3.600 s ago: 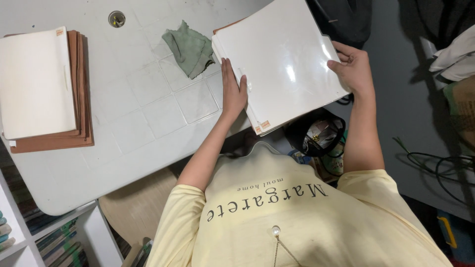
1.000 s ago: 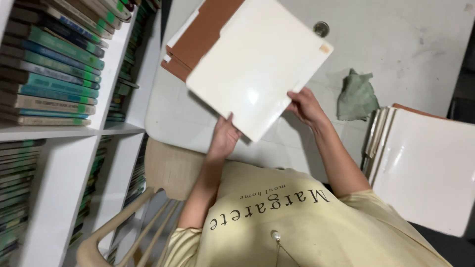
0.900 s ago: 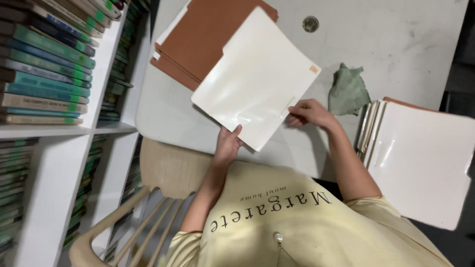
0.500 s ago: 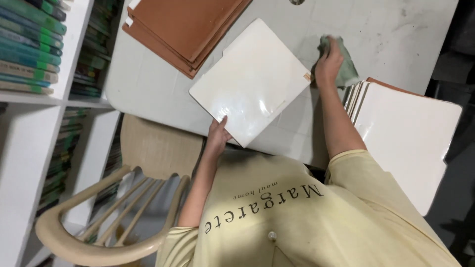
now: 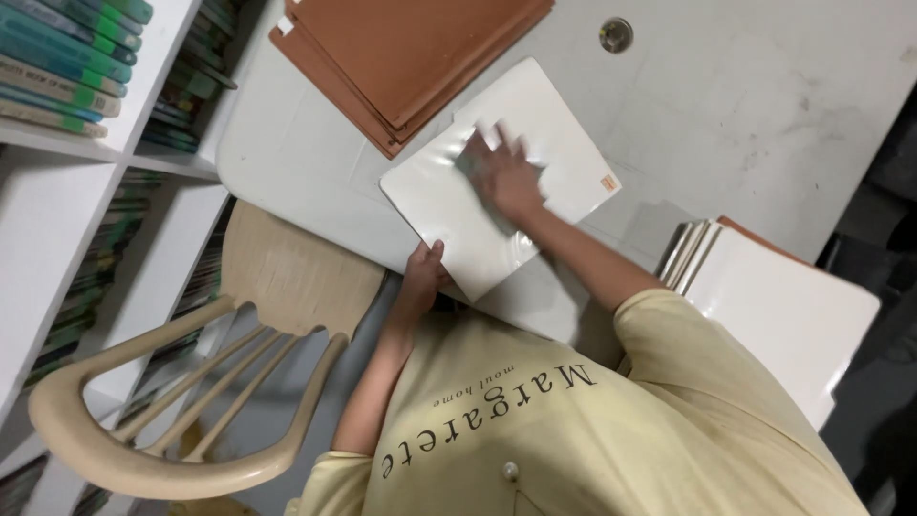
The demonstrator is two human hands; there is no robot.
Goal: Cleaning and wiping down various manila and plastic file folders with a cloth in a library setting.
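A glossy white square board (image 5: 565, 161) lies flat on the pale table (image 5: 764, 105). My left hand (image 5: 423, 273) grips its near corner at the table's edge. My right hand (image 5: 508, 178) presses down on the middle of the board, blurred by motion, with a green cloth (image 5: 472, 157) bunched under the fingers.
A stack of brown boards (image 5: 411, 48) lies just beyond the white one, at the far left. Several white boards (image 5: 778, 311) are piled at the right edge. A round cable hole (image 5: 616, 34) is in the tabletop. A wooden chair (image 5: 191, 382) and bookshelves (image 5: 67, 115) stand to the left.
The white board went from being held up in both hands to lying flat on the table. My right hand fetched the green cloth from the right and now rubs it on the board.
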